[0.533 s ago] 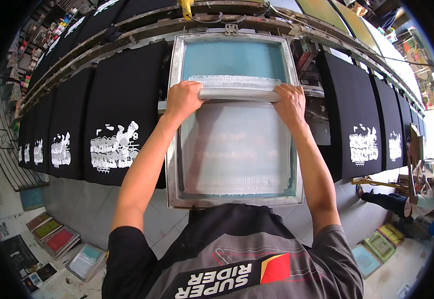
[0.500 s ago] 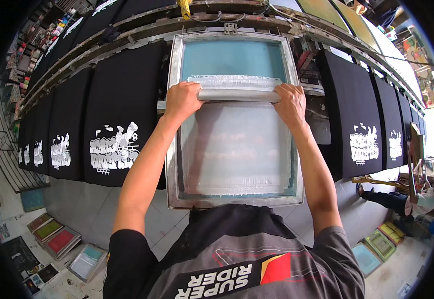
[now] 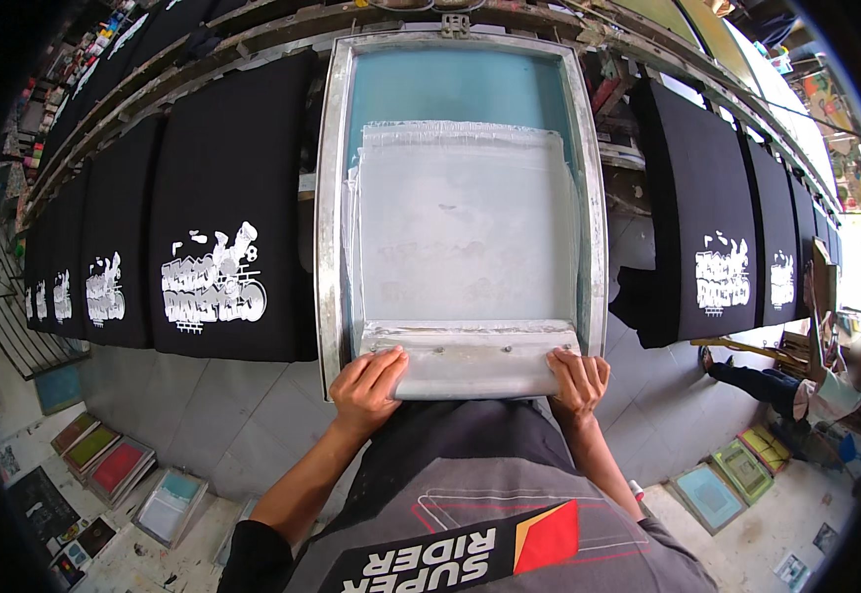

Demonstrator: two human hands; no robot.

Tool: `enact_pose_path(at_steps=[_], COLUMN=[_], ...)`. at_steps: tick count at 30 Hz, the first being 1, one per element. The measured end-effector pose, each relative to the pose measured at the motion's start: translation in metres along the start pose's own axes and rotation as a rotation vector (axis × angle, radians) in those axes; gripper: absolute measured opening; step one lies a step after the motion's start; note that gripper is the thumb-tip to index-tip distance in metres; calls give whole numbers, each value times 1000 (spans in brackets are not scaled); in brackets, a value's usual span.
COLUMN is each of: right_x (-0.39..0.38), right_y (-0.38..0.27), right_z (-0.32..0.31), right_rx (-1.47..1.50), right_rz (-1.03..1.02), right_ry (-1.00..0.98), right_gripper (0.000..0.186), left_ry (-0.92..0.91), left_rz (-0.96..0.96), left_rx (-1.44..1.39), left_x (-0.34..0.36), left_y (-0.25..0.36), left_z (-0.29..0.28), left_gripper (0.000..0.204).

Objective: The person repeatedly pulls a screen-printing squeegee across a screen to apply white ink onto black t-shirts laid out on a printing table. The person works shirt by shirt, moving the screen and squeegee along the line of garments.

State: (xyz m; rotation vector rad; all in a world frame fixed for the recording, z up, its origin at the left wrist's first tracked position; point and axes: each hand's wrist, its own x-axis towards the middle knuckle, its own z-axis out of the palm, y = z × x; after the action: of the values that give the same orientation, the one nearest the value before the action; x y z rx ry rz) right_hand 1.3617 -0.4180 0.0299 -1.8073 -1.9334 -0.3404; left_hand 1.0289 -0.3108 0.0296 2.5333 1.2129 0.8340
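A metal-framed printing screen (image 3: 594,208) lies in front of me, its teal mesh (image 3: 455,84) showing at the top and white ink (image 3: 460,217) spread over the middle. A wide, pale squeegee (image 3: 470,371) rests at the near end of the screen, with a ridge of ink along its far edge. My left hand (image 3: 369,387) grips the squeegee's left end, fingers bent over it. My right hand (image 3: 579,379) grips its right end the same way.
Black garments on boards with white prints line both sides (image 3: 228,148) (image 3: 707,178), along a worn metal rail (image 3: 243,30). Stacked coloured screens lie at lower left (image 3: 114,465) and lower right (image 3: 742,465). Another person's legs (image 3: 762,381) show at the right.
Both hands have pulled the squeegee from the upper part of the screen down to its near end, leaving white ink across the middle. The screen appears higher in the picture.
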Motion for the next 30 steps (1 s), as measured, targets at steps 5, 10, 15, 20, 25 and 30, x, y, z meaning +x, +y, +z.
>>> enact_pose_path(at_steps=[5,10,15,20,25,30], right_x=[35,8,-13,31,47,45], right_y=[-3,-11,-10,11,14,8], right_z=[-19,-41,-17,3,-2,-3], right_rx=[45,96,74,71,77,79], right_rz=[27,33,23,-14,-31,7], right_ry=[-133,-149,-62,-101,-134,-113], right_gripper=[18,22,23,21,21,19], left_ry=[-87,-140,-41,-42,-105,-51], left_rz=[-19,32,-6,1,23,-5], left_rx=[-43,-35,-1,40,45,-14], left_x=[22,-5,-15,27,38,33], left_y=[-5,12,8,-7,-13,-12], left_z=[-15,-38,-14,-6,-12,-7], left_gripper=[46,39,32,21,22,43])
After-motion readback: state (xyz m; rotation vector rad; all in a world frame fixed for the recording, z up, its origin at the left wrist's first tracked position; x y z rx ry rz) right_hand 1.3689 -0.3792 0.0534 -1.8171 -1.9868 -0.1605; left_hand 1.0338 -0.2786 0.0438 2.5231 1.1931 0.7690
